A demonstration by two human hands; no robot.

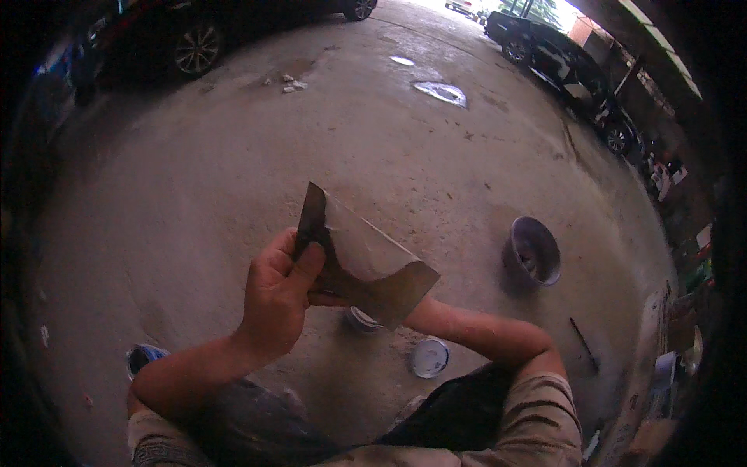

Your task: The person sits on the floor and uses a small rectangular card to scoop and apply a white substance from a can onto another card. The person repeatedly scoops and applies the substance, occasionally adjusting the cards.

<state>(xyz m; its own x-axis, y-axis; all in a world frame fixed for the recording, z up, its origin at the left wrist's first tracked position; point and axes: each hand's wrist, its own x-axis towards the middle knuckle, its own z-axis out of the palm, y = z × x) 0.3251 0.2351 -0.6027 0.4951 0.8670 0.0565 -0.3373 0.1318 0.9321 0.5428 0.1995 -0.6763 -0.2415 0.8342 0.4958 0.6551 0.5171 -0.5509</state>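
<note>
My left hand (278,292) grips a thin, dark flat plate (372,294) by its left edge, with the thumb on top. The plate is held up tilted above the floor. A smooth pale grey area, which looks like a layer of paste, covers much of its upper face. My right forearm (482,331) reaches in from the right and ends behind the plate. The plate hides my right hand, so its fingers and anything in them cannot be made out. Below the plate stands a partly covered round tin (364,317). A round pale lid or tin (430,358) lies beside it.
A dark bucket (532,253) with something inside stands at the right. A thin black stick (583,344) lies nearer. Dark cars (198,50) stand far left and far right (568,66). Wet patches (442,93) mark the concrete floor, and clutter (665,175) lines the right side.
</note>
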